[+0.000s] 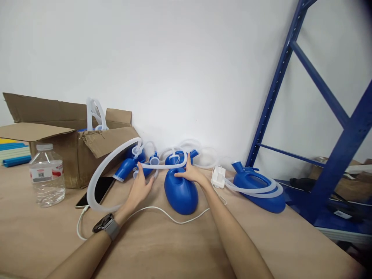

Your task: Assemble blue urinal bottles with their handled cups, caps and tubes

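Observation:
A blue plastic urinal bottle [181, 193] with a rounded body stands on the wooden table in front of me. My right hand [190, 172] grips its top, with the thumb across the near side and the fingers reaching behind. A translucent flexible tube [165, 166] runs across above the bottle and bends near my right fingers. My left hand [141, 188] is at the tube's left stretch, fingertips against it and thumb apart; part of its grip is hidden. Just beyond that hand lies another blue urinal bottle [125, 169], its wide mouth towards the left.
An opened cardboard box [66, 159] with more tubing stands at left, behind a water bottle [47, 178]. A phone [100, 190] lies on a white cable. At right are a white charger [218, 176], another blue urinal bottle [258, 190] and a blue metal rack [328, 166].

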`<state>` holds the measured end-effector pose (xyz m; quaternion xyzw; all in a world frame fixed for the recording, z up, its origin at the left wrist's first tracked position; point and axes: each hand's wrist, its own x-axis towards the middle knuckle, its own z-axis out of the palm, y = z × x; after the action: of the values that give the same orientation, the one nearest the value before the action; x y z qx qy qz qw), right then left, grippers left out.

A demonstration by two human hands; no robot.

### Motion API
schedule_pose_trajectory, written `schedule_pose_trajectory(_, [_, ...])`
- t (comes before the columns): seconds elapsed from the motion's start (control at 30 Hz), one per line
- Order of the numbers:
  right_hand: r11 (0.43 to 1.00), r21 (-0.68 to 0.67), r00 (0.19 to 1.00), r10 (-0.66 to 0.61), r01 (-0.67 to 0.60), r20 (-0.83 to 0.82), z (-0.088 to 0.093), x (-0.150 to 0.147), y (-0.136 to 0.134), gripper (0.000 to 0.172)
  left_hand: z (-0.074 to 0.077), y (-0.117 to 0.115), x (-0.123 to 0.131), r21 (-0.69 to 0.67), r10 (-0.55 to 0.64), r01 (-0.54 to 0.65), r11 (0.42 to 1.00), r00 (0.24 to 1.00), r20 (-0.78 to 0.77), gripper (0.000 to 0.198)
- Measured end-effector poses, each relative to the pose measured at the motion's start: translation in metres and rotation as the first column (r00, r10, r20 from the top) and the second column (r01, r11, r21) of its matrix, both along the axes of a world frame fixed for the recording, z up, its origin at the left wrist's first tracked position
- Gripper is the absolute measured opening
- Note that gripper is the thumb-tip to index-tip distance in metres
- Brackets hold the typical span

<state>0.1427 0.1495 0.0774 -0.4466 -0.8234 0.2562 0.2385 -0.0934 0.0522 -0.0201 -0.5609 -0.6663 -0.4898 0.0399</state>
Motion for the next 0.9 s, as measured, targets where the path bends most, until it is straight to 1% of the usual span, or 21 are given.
schedule_pose_trajectory(0.03, [1.000, 0.024, 1.000, -0.004, 0.005, -0.030, 0.000, -0.004, 0.000, 0.121, 0.002, -0.001, -0.001, -0.007, -0.003, 0.003, 1.000, 0.999, 0.047, 0.092])
schedule_pose_trajectory(0.1, [0.995, 0.097, 0.997, -0.013, 0.021, -0.079, 0.008, -0.004, 0.000, 0.093, 0.007, -0.002, -0.002, 0.005, -0.008, 0.008, 1.000, 0.990, 0.140, 0.093])
schedule_pose_trajectory(0.13, [0.991, 0.128, 0.995, -0.015, 0.028, -0.103, 0.015, 0.001, 0.000, 0.079, 0.009, -0.003, -0.003, 0.023, -0.014, 0.010, 1.000, 0.985, 0.173, 0.091])
schedule_pose_trajectory(0.17, [0.988, 0.152, 0.991, -0.018, 0.038, -0.129, 0.024, 0.007, -0.001, 0.070, 0.012, -0.005, -0.003, 0.047, -0.020, 0.012, 0.999, 0.981, 0.193, 0.087])
schedule_pose_trajectory(0.2, [0.984, 0.170, 0.987, -0.024, 0.051, -0.158, 0.033, 0.015, -0.001, 0.065, 0.014, -0.007, -0.003, 0.070, -0.026, 0.012, 0.997, 0.979, 0.202, 0.081])
schedule_pose_trajectory(0.27, [0.977, 0.204, 0.977, -0.013, 0.057, -0.211, 0.050, 0.032, -0.003, 0.065, 0.019, -0.011, -0.002, 0.086, -0.032, 0.014, 0.996, 0.978, 0.206, 0.066])
schedule_pose_trajectory(0.33, [0.979, 0.204, 0.974, 0.025, 0.022, -0.226, 0.056, 0.043, -0.005, 0.063, 0.023, -0.015, 0.001, 0.073, -0.040, 0.025, 0.997, 0.975, 0.217, 0.057])
schedule_pose_trajectory(0.37, [0.984, 0.180, 0.980, 0.030, 0.007, -0.199, 0.055, 0.044, -0.006, 0.067, 0.025, -0.016, 0.003, 0.078, -0.050, 0.034, 0.996, 0.973, 0.224, 0.054])
schedule_pose_trajectory(0.4, [0.990, 0.142, 0.989, 0.026, -0.006, -0.145, 0.051, 0.042, -0.007, 0.076, 0.026, -0.017, 0.004, 0.095, -0.069, 0.049, 0.994, 0.972, 0.224, 0.052])
schedule_pose_trajectory(0.47, [0.999, 0.054, 1.000, -0.006, 0.005, 0.004, 0.038, 0.033, -0.007, 0.099, 0.028, -0.018, 0.005, 0.163, -0.114, 0.081, 0.983, 0.971, 0.211, 0.049])
schedule_pose_trajectory(0.5, [1.000, 0.025, 0.997, -0.019, 0.018, 0.072, 0.030, 0.027, -0.006, 0.106, 0.028, -0.018, 0.005, 0.197, -0.130, 0.090, 0.976, 0.971, 0.202, 0.049])
schedule_pose_trajectory(0.53, [0.999, 0.009, 0.992, -0.038, 0.037, 0.122, 0.024, 0.021, -0.005, 0.107, 0.028, -0.017, 0.004, 0.221, -0.133, 0.090, 0.971, 0.973, 0.189, 0.050])
schedule_pose_trajectory(0.6, [0.999, 0.002, 0.986, -0.036, 0.036, 0.165, 0.014, 0.014, -0.002, 0.100, 0.027, -0.016, 0.001, 0.244, -0.111, 0.074, 0.967, 0.983, 0.143, 0.052])
schedule_pose_trajectory(0.67, [1.000, 0.001, 0.987, 0.019, -0.020, 0.161, 0.011, 0.014, 0.000, 0.096, 0.025, -0.015, -0.004, 0.251, -0.084, 0.065, 0.966, 0.994, 0.066, 0.047])
schedule_pose_trajectory(0.73, [0.996, 0.003, 0.985, 0.086, -0.088, 0.149, 0.011, 0.017, 0.001, 0.100, 0.022, -0.013, -0.007, 0.252, -0.100, 0.107, 0.962, 0.994, -0.040, 0.038])
schedule_pose_trajectory(0.77, [0.995, 0.009, 0.984, 0.099, -0.101, 0.146, 0.011, 0.018, 0.001, 0.099, 0.020, -0.012, -0.007, 0.252, -0.119, 0.141, 0.957, 0.988, -0.098, 0.034])
schedule_pose_trajectory(0.8, [0.995, 0.018, 0.985, 0.099, -0.102, 0.143, 0.011, 0.019, 0.001, 0.092, 0.019, -0.011, -0.007, 0.254, -0.137, 0.174, 0.951, 0.978, -0.157, 0.031])
schedule_pose_trajectory(0.9, [0.997, 0.075, 0.993, 0.025, -0.034, 0.112, 0.013, 0.019, 0.000, 0.056, 0.020, -0.011, -0.002, 0.273, -0.148, 0.224, 0.936, 0.951, -0.272, 0.028])
